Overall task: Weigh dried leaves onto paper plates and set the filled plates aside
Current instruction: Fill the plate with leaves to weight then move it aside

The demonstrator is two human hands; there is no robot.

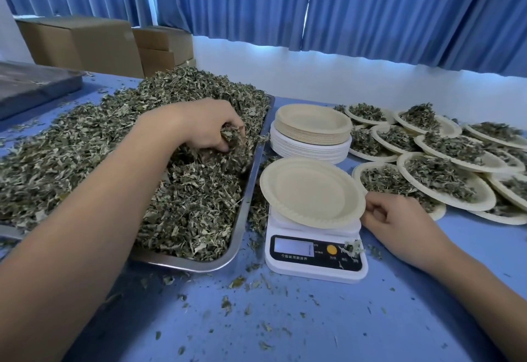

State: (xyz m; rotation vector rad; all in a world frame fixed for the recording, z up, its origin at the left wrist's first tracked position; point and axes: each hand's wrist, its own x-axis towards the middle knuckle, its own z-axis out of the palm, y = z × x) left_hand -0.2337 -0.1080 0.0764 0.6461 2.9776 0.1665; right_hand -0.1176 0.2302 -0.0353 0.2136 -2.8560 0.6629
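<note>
At plate (312, 192) rim, right hand (399, 224) pinching, left hand (205, 127) gripping leaves (199, 199)

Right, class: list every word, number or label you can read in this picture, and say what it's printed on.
Nothing reads clearly.
White digital kitchen scale, line of characters under its grey display window: too blurred to read.
Small labels by its round orange button: too small.
Display window: no digits legible.
</note>
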